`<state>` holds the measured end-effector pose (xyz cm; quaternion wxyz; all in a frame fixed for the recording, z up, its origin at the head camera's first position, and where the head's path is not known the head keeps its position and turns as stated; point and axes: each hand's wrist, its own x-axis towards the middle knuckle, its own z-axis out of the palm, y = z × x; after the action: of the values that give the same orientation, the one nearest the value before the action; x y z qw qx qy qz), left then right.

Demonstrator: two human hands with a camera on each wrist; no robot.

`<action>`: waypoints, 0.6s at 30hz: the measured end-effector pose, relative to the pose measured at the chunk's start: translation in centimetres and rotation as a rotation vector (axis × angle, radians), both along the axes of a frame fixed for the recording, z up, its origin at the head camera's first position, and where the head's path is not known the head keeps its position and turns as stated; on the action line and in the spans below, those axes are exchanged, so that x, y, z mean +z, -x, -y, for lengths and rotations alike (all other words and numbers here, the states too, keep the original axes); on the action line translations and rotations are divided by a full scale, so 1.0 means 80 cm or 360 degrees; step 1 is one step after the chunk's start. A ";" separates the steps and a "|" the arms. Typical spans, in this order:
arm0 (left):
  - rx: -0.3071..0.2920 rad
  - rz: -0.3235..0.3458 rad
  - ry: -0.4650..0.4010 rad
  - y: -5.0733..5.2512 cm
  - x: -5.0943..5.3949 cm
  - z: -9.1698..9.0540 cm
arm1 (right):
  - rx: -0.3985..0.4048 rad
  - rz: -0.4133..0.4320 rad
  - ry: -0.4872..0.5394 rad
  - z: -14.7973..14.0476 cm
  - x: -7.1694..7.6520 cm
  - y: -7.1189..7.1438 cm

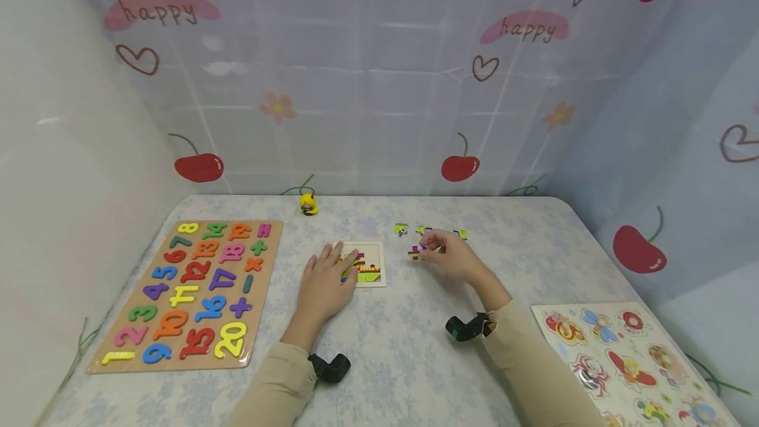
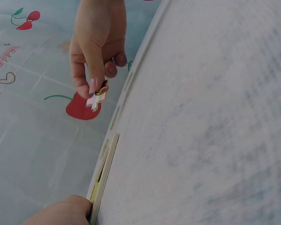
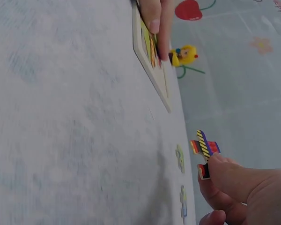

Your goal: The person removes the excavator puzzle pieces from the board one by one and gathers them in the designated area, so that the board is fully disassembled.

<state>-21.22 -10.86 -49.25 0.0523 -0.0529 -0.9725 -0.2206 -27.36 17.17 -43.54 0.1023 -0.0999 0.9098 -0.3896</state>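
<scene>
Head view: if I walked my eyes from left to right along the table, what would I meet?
Number board → yellow figurine → puzzle tray → puzzle piece in the right hand's grip → right hand → picture board.

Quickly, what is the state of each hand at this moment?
Left hand: open, resting on the puzzle.
Right hand: closed, pinching a loose piece.
</scene>
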 end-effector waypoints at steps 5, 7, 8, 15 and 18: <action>-0.0006 0.0010 0.0001 0.001 -0.001 0.002 | 0.0035 -0.0012 -0.0083 -0.036 0.008 -0.003; -0.0006 0.0012 0.0019 0.002 -0.002 0.002 | 0.0057 -0.0018 -0.0100 -0.048 0.010 -0.004; -0.0007 0.0011 0.0024 0.002 -0.002 0.002 | 0.0060 -0.0017 -0.0113 -0.053 0.011 -0.005; -0.0011 -0.0003 0.0019 0.001 -0.002 0.002 | -0.0018 0.0050 -0.0214 -0.086 0.012 -0.004; -0.0009 -0.0004 0.0017 0.000 0.000 0.001 | -0.0038 0.0069 -0.0245 -0.097 0.009 -0.004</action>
<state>-21.25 -10.95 -49.28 0.0528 -0.0562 -0.9735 -0.2154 -27.06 24.90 -42.83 0.1247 -0.0725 0.9358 -0.3218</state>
